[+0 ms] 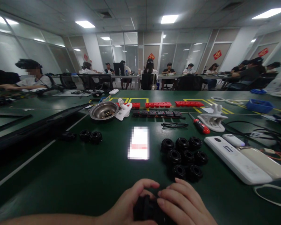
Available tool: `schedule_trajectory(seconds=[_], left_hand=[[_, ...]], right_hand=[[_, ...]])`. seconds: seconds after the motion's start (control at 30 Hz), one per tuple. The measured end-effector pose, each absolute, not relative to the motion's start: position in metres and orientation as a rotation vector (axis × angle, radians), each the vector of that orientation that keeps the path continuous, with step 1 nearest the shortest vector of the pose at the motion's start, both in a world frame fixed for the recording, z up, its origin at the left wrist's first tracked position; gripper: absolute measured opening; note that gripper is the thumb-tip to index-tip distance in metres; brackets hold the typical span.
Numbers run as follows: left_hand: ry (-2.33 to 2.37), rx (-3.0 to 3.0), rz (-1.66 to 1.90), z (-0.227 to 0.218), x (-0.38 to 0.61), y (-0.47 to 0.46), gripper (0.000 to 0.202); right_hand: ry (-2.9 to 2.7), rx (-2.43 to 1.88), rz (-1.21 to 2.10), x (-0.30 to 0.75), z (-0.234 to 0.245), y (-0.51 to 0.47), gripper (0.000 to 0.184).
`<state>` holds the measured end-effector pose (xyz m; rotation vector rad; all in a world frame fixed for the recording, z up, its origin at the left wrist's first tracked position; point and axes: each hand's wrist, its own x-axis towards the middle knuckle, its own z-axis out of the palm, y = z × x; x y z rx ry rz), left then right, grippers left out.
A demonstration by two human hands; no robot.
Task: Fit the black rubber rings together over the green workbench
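At the near edge of the green table, my left hand [131, 200] is closed around a black moulded part [144, 207], its thumb and fingers curved over it. From the other side my right hand [184, 201] grips the same part, and its fingers cover much of it. Just beyond my right hand sits a cluster of several black ring-shaped parts [188, 157] with holes in their middles. Two similar black parts [96, 137] lie further left. A phone with a bright, blurred screen [138, 143] rests flat ahead of my hands.
A metal bowl [93, 115] holds small brass-coloured pieces beside a white clamp [123, 111]. Red strips [158, 104] and a black row of blocks [158, 114] lie behind. To the right are a red-black screwdriver [202, 126], white power bank [236, 159] and blue bin [259, 106]. People sit beyond.
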<state>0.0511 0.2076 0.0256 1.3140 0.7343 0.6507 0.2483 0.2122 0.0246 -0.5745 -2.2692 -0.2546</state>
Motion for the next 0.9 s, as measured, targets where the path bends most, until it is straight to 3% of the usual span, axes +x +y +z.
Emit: schedule_trajectory(seconds=[0.17, 0.3, 0.5, 0.63, 0.77, 0.9], left_hand=[[0.71, 1.304, 0.59, 0.026, 0.051, 0.208, 0.064], [0.733, 1.349, 0.592, 0.026, 0.05, 0.205, 0.062], [0.687, 1.387, 0.659, 0.023, 0.05, 0.205, 0.064], [0.702, 1.331, 0.63, 0.024, 0.05, 0.206, 0.065], [0.722, 1.323, 0.6, 0.025, 0.05, 0.207, 0.063], [0.702, 1.308, 0.677, 0.021, 0.05, 0.206, 0.066]], right_hand=[[-1.99, -0.697, -0.159, 0.231, 0.011, 0.21, 0.031], [-2.058, -0.616, -0.146, 0.233, 0.016, 0.205, 0.024], [-2.197, -0.66, -0.17, 0.237, 0.019, 0.21, 0.029], [-2.008, -0.673, -0.131, 0.234, 0.015, 0.21, 0.029], [-2.266, -0.561, -0.194, 0.245, 0.023, 0.207, 0.022], [-2.323, -0.616, -0.187, 0.249, 0.023, 0.21, 0.03]])
